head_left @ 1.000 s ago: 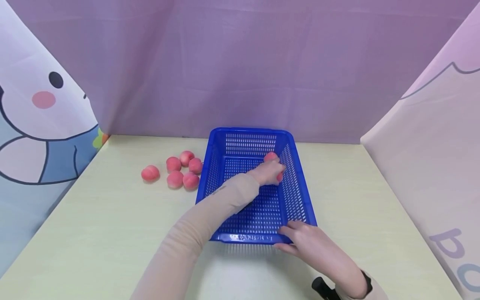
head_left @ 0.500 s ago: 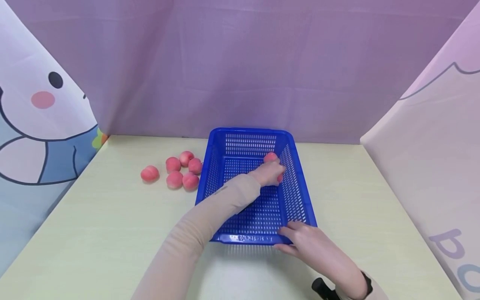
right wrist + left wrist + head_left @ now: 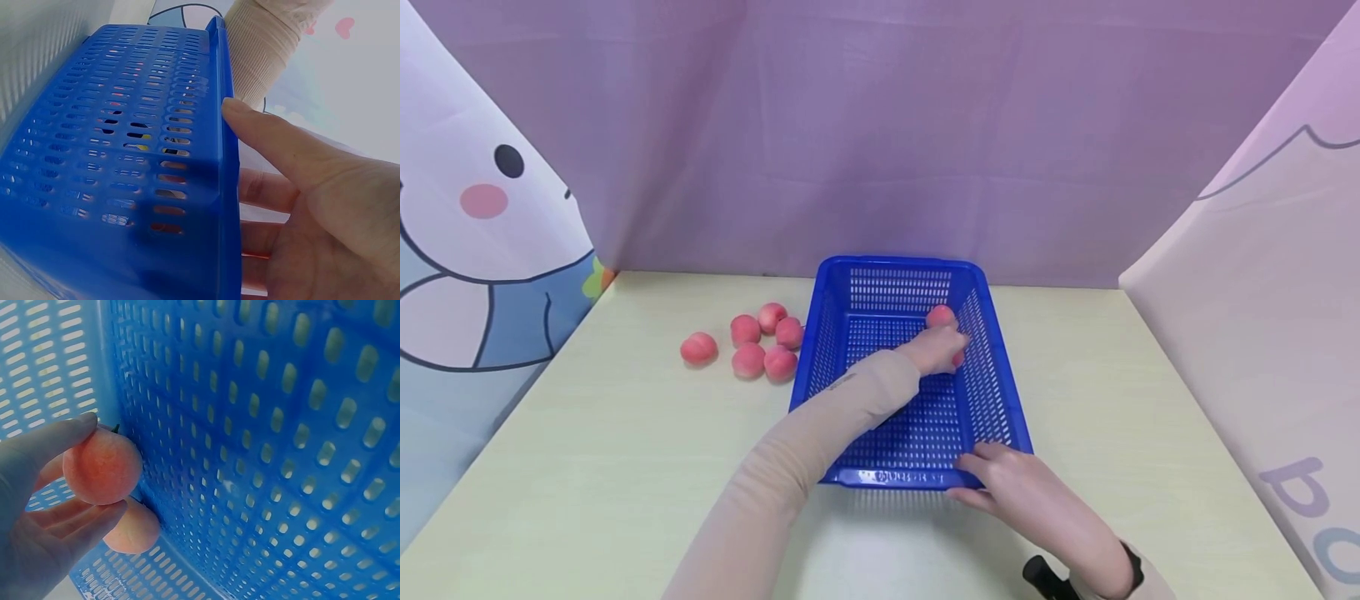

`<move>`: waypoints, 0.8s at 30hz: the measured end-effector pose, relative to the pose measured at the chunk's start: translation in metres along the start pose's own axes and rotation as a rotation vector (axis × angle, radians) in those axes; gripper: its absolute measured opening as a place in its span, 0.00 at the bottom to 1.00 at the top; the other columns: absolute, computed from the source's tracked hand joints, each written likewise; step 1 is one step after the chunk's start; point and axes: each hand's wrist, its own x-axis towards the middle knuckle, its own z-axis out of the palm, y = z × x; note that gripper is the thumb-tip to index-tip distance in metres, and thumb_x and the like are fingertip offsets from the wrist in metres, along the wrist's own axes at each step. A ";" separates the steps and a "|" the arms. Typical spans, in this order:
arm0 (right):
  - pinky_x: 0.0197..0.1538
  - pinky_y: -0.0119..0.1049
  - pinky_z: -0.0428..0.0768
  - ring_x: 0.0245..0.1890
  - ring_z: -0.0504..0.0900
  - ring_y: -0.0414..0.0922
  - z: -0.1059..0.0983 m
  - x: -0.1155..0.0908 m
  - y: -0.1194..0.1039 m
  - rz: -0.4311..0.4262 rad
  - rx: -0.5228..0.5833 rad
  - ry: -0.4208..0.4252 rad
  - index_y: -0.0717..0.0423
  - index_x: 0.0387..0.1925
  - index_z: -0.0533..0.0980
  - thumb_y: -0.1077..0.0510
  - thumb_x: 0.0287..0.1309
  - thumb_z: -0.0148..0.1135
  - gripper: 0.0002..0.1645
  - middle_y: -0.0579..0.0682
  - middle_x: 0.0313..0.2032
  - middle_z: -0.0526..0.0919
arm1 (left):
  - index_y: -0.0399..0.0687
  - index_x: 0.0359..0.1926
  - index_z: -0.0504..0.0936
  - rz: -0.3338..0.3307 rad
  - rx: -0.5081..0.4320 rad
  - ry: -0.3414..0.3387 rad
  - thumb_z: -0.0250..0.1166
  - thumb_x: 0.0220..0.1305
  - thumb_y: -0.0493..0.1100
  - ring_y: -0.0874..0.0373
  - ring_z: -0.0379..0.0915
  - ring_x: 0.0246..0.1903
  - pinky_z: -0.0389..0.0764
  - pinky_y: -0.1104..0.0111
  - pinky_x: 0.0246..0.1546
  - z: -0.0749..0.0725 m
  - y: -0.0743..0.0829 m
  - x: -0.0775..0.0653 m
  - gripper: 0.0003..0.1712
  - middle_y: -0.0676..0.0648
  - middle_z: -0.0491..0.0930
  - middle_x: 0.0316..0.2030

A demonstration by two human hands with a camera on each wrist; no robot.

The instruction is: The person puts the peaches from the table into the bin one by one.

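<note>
Loose peaches point(image 3: 780, 364): six on the table point(image 3: 587, 467), left of your basket
Blue basket point(image 3: 891, 478): another peach point(image 3: 132, 528) sits inside, just beside the held one
Left hand point(image 3: 934, 347): fingers pinching the held peach point(image 3: 103, 467) in there; guessing you're mid-placing, so next calls for easing your grip
Right hand point(image 3: 1011, 479): thumb and fingers clamping the near rim, right corner; worth holding steady

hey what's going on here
A person is handling peaches at a blue basket. The left hand is inside it with a peach in its grip, and a second peach is right by that one in the basket. The right hand holds the rim at the near right corner. Six more peaches are on the pale table left of the basket, one set apart from the other five.
</note>
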 end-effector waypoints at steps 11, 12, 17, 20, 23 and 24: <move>0.24 0.26 0.72 0.20 0.69 0.34 0.001 0.001 0.001 -0.017 -0.008 0.028 0.53 0.25 0.77 0.43 0.51 0.56 0.17 0.41 0.21 0.73 | 0.45 0.51 0.72 -0.004 0.015 -0.009 0.65 0.51 0.45 0.58 0.72 0.37 0.75 0.71 0.37 0.003 -0.001 0.001 0.24 0.44 0.71 0.45; 0.24 0.26 0.72 0.20 0.69 0.34 0.001 0.001 0.001 -0.018 -0.007 0.030 0.53 0.25 0.77 0.43 0.52 0.55 0.18 0.41 0.21 0.73 | 0.45 0.51 0.72 -0.004 0.013 -0.010 0.65 0.51 0.45 0.58 0.72 0.38 0.75 0.71 0.37 0.003 -0.002 0.001 0.25 0.44 0.71 0.45; 0.24 0.26 0.72 0.20 0.69 0.34 0.001 0.001 0.001 -0.021 -0.007 0.032 0.52 0.25 0.77 0.42 0.53 0.54 0.19 0.41 0.21 0.74 | 0.45 0.52 0.72 -0.001 -0.001 -0.011 0.66 0.50 0.46 0.57 0.72 0.41 0.75 0.71 0.39 0.003 -0.003 0.002 0.27 0.44 0.72 0.46; 0.24 0.27 0.73 0.20 0.69 0.34 0.001 0.002 0.001 -0.018 -0.011 0.027 0.52 0.25 0.77 0.43 0.51 0.56 0.17 0.41 0.21 0.74 | 0.44 0.53 0.72 0.005 -0.012 -0.009 0.67 0.49 0.46 0.57 0.71 0.43 0.74 0.70 0.41 0.002 -0.005 0.002 0.29 0.44 0.73 0.47; 0.24 0.27 0.72 0.20 0.69 0.34 0.001 0.002 0.001 -0.015 -0.011 0.023 0.52 0.25 0.77 0.45 0.49 0.59 0.15 0.41 0.21 0.73 | 0.44 0.55 0.70 0.003 -0.033 -0.020 0.67 0.48 0.45 0.57 0.71 0.42 0.74 0.70 0.42 0.000 -0.007 0.001 0.31 0.44 0.72 0.48; 0.24 0.26 0.72 0.20 0.68 0.34 0.001 0.002 0.001 -0.014 -0.009 0.020 0.52 0.25 0.77 0.46 0.49 0.59 0.14 0.41 0.21 0.73 | 0.44 0.56 0.70 0.000 -0.036 -0.029 0.67 0.48 0.46 0.57 0.71 0.42 0.74 0.70 0.42 -0.001 -0.007 0.001 0.32 0.43 0.71 0.49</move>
